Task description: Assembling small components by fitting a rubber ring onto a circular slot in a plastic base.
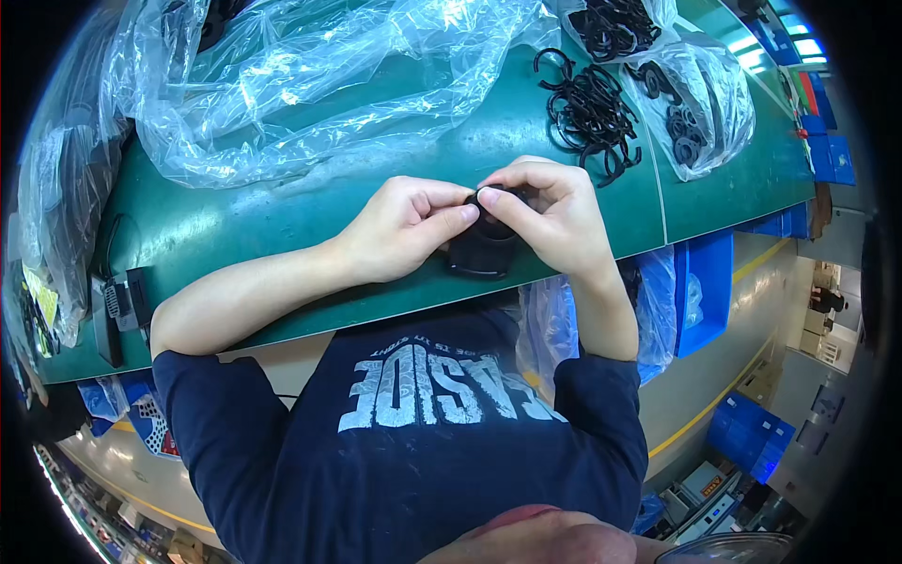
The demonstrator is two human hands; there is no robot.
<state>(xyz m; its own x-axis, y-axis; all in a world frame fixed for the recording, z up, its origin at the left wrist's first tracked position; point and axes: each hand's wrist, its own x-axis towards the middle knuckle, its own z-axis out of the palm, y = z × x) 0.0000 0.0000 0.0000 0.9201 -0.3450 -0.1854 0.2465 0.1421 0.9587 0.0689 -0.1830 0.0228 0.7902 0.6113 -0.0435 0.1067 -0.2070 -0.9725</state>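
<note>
A dark, rounded black plastic part (482, 256) is held near the front edge of the green table (310, 211). My left hand (402, 228) pinches its upper left side between thumb and fingers. On the other side, the thumb and fingers of my right hand (561, 214) press on its upper rim, so both hands are closed on it. The fingers cover much of its top, and whether a smaller piece lies between them I cannot tell. Beyond my right hand lies a loose pile of black C-shaped rings (594, 117).
Large crumpled clear plastic bags (310, 103) spread over the far left and middle. At the far right are an opened clear bag (725, 122) of small black round parts and another bag with black rings (615, 26). A black device (127, 299) sits at left. Below the right edge hangs a blue bin (707, 291).
</note>
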